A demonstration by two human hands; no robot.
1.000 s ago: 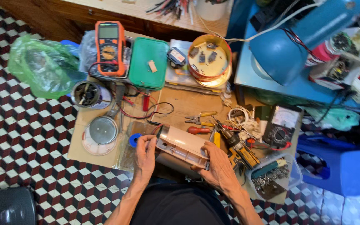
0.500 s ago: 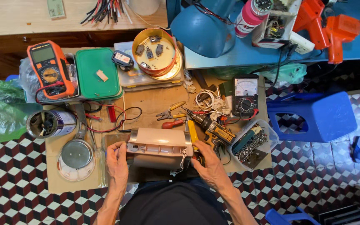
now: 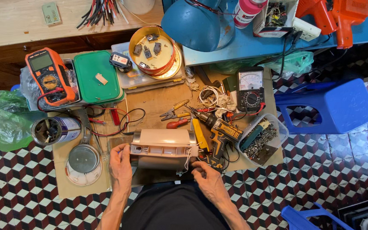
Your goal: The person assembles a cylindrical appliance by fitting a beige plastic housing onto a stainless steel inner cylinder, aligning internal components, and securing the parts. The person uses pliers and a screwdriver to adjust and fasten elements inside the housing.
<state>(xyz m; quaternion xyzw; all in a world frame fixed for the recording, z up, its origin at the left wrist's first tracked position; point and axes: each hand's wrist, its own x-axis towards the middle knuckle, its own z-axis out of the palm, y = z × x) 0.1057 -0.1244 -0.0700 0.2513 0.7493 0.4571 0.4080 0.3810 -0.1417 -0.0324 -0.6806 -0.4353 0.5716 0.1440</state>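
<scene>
A beige plastic appliance housing [image 3: 163, 149] lies across the near edge of a low wooden board [image 3: 150, 104]. My left hand [image 3: 121, 166] grips the housing's left end, thumb on its side. At its right lower corner rests my right hand [image 3: 207, 179], fingers by thin white wires that hang from the housing. A yellow and black cordless drill [image 3: 218, 127] lies just right of the housing, close to my right hand.
On the board: an orange multimeter [image 3: 50, 79], green lid [image 3: 96, 76], round tin of small parts [image 3: 154, 51], analog meter [image 3: 250, 87], pliers [image 3: 173, 113], clear tub of screws [image 3: 260, 138], a can [image 3: 56, 130]. Blue stool [image 3: 337, 106] stands right, blue lamp [image 3: 192, 23] behind.
The camera view has shifted, so the board sits more central. Both hands stay on the beige housing, which has turned slightly to lie level.
</scene>
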